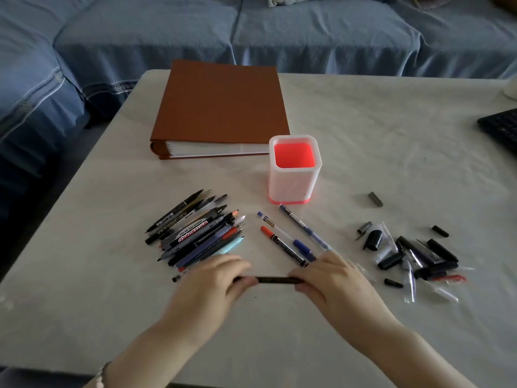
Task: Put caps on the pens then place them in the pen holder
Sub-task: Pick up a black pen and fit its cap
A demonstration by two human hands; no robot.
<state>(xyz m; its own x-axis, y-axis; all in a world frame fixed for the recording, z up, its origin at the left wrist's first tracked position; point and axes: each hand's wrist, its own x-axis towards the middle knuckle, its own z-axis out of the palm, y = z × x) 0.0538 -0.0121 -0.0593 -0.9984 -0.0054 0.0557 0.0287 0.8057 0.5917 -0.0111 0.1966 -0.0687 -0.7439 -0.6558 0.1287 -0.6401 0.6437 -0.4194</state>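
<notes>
A black pen (275, 280) lies level between my two hands, just above the table near its front. My left hand (215, 284) grips its left end and my right hand (333, 281) grips its right end. A heap of uncapped pens (195, 232) lies to the left, fanned out. Three pens (291, 238) lie side by side in the middle. Loose caps (411, 254), black and clear, are scattered at the right. The white pen holder (293, 180) with a red inside stands upright behind them, with nothing visible in it.
A brown binder (221, 107) lies flat behind the holder. One grey cap (375, 199) lies apart, right of the holder. A black keyboard (500, 127) pokes in at the right edge. A blue sofa (251, 32) runs behind and left of the white table (391, 135).
</notes>
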